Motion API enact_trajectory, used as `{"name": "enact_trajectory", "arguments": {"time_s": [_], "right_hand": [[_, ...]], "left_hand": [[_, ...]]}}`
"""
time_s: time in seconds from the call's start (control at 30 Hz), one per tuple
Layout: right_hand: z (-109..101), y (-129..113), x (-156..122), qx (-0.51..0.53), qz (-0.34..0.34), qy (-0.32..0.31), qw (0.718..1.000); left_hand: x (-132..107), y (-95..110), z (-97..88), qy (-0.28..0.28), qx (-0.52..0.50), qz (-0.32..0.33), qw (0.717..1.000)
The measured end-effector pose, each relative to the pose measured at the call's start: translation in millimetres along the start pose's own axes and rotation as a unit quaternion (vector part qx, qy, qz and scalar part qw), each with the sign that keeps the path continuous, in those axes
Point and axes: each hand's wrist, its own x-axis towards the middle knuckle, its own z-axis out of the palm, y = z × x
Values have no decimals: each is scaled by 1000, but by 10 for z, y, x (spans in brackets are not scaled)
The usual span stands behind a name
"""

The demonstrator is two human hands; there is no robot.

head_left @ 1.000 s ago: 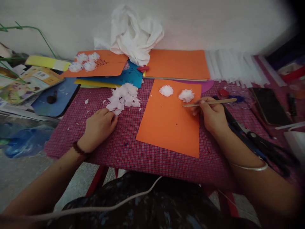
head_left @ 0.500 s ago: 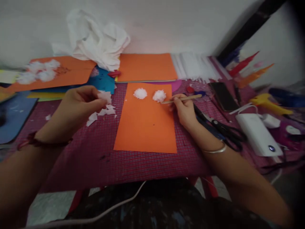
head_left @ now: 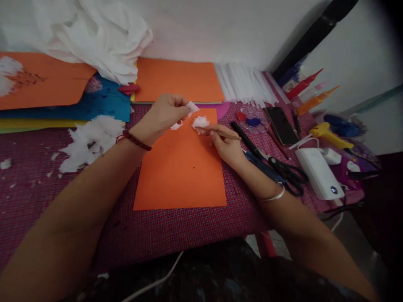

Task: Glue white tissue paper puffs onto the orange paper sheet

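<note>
Clerk: Labels first.
Me: Power bank (head_left: 319,174), white, one. It bears one round blue mark (head_left: 334,190), too small to read.

Clerk: Hands?
Me: Two, both mine. Left hand (head_left: 168,112): thumb and fingers pinched together on one white scrap (head_left: 192,107), above the far left part of the sheet (head_left: 181,176). Right hand (head_left: 229,147): fingers closed round one stick (head_left: 228,134), held like a pen.

Clerk: Where does the stick point?
Me: At the lower edge of the right tuft (head_left: 200,121); touching or just over it, I cannot tell.

Clerk: Sheet and tufts?
Me: Sheet, orange, one, flat on the checked cloth (head_left: 176,226) in front of me. Tufts on it, white, two, near its far edge; the left tuft (head_left: 176,126) is partly hidden by my left hand.

Clerk: Wristwear?
Me: Two: dark red beads (head_left: 137,141), left; silver bangle (head_left: 273,197), right.

Clerk: Left side?
Me: Pile (head_left: 90,142) of white paper bits, one, beside my left forearm; its pieces overlap too much to count.

Clerk: Right side?
Me: Scissors (head_left: 288,171), black-handled, one pair. Phone (head_left: 281,125), dark, one. Pointed tubes: one red tube (head_left: 304,86), one orange tube (head_left: 316,101).
</note>
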Motion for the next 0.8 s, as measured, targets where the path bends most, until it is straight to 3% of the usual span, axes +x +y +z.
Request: {"name": "enact_trajectory", "arguments": {"time_s": [0.1, 0.17, 0.23, 0.3, 0.47, 0.63, 0.8], "right_hand": [[-26, 8, 10, 1, 17, 19, 1000], [-33, 1, 11, 3, 23, 25, 999], [-34, -12, 10, 8, 25, 22, 999], [-32, -27, 10, 14, 24, 16, 999], [-35, -55, -7, 4, 40, 22, 999], [-28, -68, -56, 36, 48, 67, 996], [-2, -52, -64, 27, 28, 34, 999]], "left_hand": [[-14, -61, -14, -24, 62, 3, 998], [-21, -90, -25, -79, 128, 9, 989], [-9, -125, -17, -157, 207, 23, 965], [16, -173, 17, -189, 277, 56, 941], [79, -305, 160, -107, 302, 101, 942], [89, -359, 233, -76, 295, 93, 948], [32, -330, 225, -69, 293, 111, 947]]}}
